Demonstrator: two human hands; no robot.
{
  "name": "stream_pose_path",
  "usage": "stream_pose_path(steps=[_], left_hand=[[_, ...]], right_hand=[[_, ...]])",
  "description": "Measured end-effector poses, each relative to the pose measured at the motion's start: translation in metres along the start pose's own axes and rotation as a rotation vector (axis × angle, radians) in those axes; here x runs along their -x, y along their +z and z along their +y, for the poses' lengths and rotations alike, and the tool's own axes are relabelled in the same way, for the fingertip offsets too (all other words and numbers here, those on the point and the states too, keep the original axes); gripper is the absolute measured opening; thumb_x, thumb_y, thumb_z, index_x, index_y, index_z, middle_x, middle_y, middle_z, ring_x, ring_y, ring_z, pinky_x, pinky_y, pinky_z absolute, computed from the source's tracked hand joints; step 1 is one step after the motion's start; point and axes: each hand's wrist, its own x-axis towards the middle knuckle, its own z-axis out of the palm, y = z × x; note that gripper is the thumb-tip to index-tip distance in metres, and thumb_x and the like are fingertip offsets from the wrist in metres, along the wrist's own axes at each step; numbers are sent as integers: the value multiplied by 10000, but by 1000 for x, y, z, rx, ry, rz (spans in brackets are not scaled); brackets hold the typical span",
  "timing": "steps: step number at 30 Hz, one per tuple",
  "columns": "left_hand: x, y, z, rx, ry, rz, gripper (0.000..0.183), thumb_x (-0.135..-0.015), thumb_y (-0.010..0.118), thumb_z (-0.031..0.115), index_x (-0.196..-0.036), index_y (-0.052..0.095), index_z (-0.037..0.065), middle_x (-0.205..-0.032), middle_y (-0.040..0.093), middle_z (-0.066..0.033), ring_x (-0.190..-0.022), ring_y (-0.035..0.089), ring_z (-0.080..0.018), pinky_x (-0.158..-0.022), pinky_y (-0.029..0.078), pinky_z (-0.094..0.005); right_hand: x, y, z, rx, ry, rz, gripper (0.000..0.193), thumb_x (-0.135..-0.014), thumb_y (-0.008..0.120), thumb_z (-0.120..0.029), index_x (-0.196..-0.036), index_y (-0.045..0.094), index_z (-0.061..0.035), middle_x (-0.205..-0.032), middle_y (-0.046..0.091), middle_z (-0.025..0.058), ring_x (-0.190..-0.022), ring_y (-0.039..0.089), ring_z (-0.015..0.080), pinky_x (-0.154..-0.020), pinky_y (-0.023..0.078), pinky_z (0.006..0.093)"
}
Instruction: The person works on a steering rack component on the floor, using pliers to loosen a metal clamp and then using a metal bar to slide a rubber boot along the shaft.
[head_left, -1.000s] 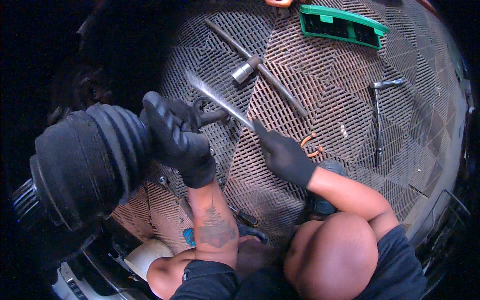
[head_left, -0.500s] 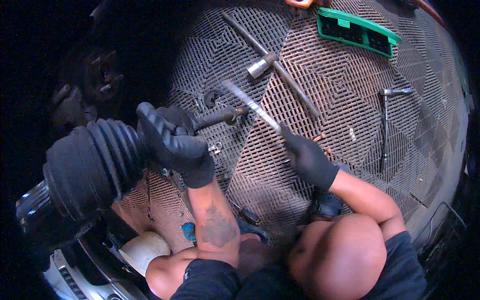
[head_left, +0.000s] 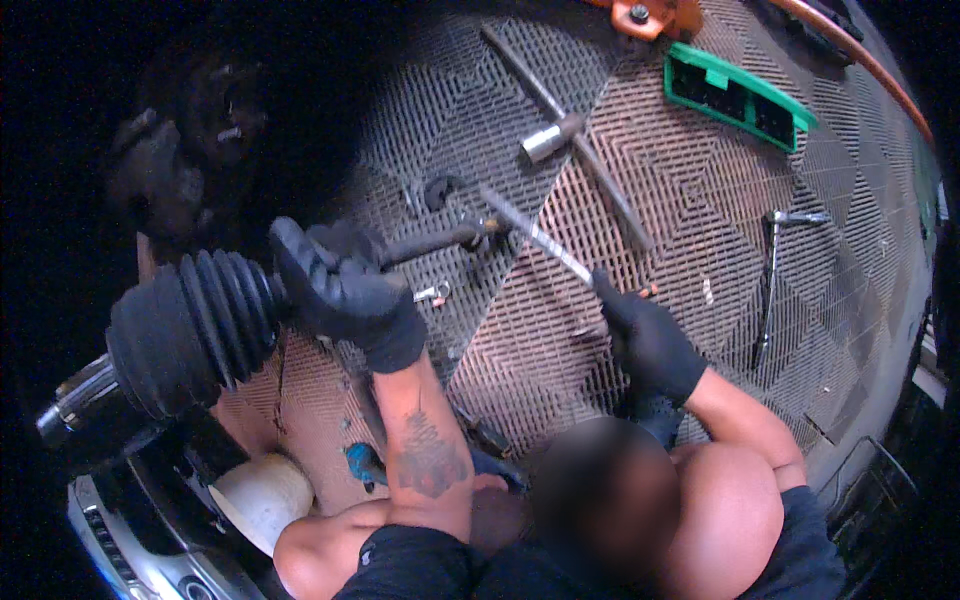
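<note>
My left hand point(head_left: 350, 290), in a black glove, is closed around the bar of a car drive axle point(head_left: 430, 243). The axle's ribbed black rubber boot point(head_left: 195, 330) lies to the left of the hand, with a splined metal end beyond it. My right hand point(head_left: 655, 340), also gloved in black, grips a long silver metal bar point(head_left: 545, 240), whose exact kind I cannot make out. The bar's far part slants up and left, close to the axle's brownish right end; whether they touch, I cannot tell.
On the ribbed floor mat lie a T-shaped socket wrench point(head_left: 570, 128), an open green case point(head_left: 740, 100), a ratchet point(head_left: 770, 285) and a small spanner point(head_left: 432, 293). An orange tool point(head_left: 650, 15) sits at the far edge. A whitish rounded object point(head_left: 265, 495) is at lower left.
My right hand and the silver bar have shifted slightly right and nearer to me in the picture. The left hand keeps its hold on the axle. The whole view has shifted a little.
</note>
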Motion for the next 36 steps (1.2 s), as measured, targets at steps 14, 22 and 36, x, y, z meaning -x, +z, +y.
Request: stream_pose_path(steps=[14,22,36], left_hand=[[23,4,-9,-176,80,207,323,-994,569,232,-1166,546,-40,-675,466,-42,-546,446,-155,-482,438,-301],[23,8,12,65,-37,-23,227,-978,434,116,-762,368,100,-606,406,-23,-515,406,-135,-500,426,-301],[27,61,26,-478,228,-73,170,-920,398,30,-781,343,112,-676,335,12,-563,323,-124,-493,327,-283]], right_hand=[[-39,16,-10,-72,-169,330,672,-883,554,27,-1531,375,0,-893,640,260,-793,626,450,-715,506,529],[-29,-11,-64,-65,-143,596,653,-903,558,40,-1534,395,-4,-1139,647,288,-856,671,402,-748,532,450],[-67,-4,-45,51,-197,422,650,-904,555,-13,-1531,386,-32,-872,659,236,-762,655,407,-651,497,526]])
